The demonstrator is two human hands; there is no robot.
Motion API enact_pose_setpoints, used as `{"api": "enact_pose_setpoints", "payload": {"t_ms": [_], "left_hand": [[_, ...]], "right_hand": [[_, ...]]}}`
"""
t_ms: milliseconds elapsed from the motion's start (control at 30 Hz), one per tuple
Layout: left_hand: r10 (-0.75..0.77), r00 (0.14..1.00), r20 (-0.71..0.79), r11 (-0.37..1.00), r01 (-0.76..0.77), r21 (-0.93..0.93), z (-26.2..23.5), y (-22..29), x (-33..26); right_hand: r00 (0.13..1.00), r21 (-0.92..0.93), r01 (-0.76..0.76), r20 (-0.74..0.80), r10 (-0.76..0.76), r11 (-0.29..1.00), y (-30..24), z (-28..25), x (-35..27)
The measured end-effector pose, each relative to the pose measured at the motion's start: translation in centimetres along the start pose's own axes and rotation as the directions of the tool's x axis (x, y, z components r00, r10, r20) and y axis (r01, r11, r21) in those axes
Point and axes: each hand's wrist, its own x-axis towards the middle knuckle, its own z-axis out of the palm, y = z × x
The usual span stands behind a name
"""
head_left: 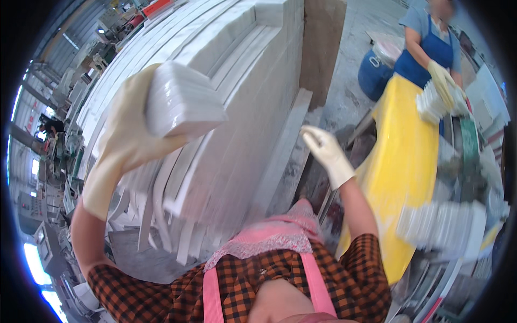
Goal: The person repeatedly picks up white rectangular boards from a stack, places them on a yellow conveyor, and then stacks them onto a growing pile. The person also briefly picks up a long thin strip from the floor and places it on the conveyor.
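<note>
My left hand (pixel 126 126), in a cream glove, is closed around a white stone block (pixel 188 102) with a glossy side. It holds the block up in front of a tall stack of white stone slabs (pixel 226 145). The fingers on the block's far side are partly hidden. My right hand (pixel 328 156), gloved the same way, hangs in the air between the slab stack and a yellow-covered bench (pixel 404 161). Its fingers are curled together with nothing visible in them.
At the right, a co-worker in a blue apron (pixel 425 59) handles white pieces (pixel 431 102) at the bench. A row of thin white tiles (pixel 441 226) stands nearer me. Behind are a blue barrel (pixel 374 75) and a brown board (pixel 322 48). Machinery fills the far left.
</note>
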Motion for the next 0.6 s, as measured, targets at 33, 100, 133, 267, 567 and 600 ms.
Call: {"api": "enact_pose_setpoints", "payload": {"t_ms": [33,100,133,267,567,600], "left_hand": [[0.056,0.998,0.039,0.997,-0.058,0.056,1.7,0.9,4.6],[0.116,0.977,0.180,0.981,-0.141,0.134,4.9,2.2,13.3],[0.115,0.963,0.245,0.977,-0.155,0.148,6.8,2.7,17.3],[0.217,0.929,0.299,0.906,-0.306,0.293,13.3,3.3,29.4],[0.320,0.813,0.486,0.814,-0.498,0.299,20.8,0.2,40.5],[0.346,0.805,0.482,0.808,-0.516,0.282,21.1,-0.1,40.7]], "right_hand": [[0.997,0.067,-0.018,0.071,0.014,0.998,1.1,0.0,1.6],[0.989,0.093,-0.063,0.139,0.050,0.994,3.3,0.3,3.5],[0.985,0.149,-0.082,0.163,0.057,0.985,4.5,0.1,3.9],[0.936,0.203,-0.301,0.250,0.248,0.932,9.2,-1.6,4.4],[0.799,0.281,-0.601,0.248,0.549,0.748,15.0,-3.6,4.1],[0.777,0.288,-0.629,0.250,0.577,0.722,15.3,-3.4,4.0]]}}
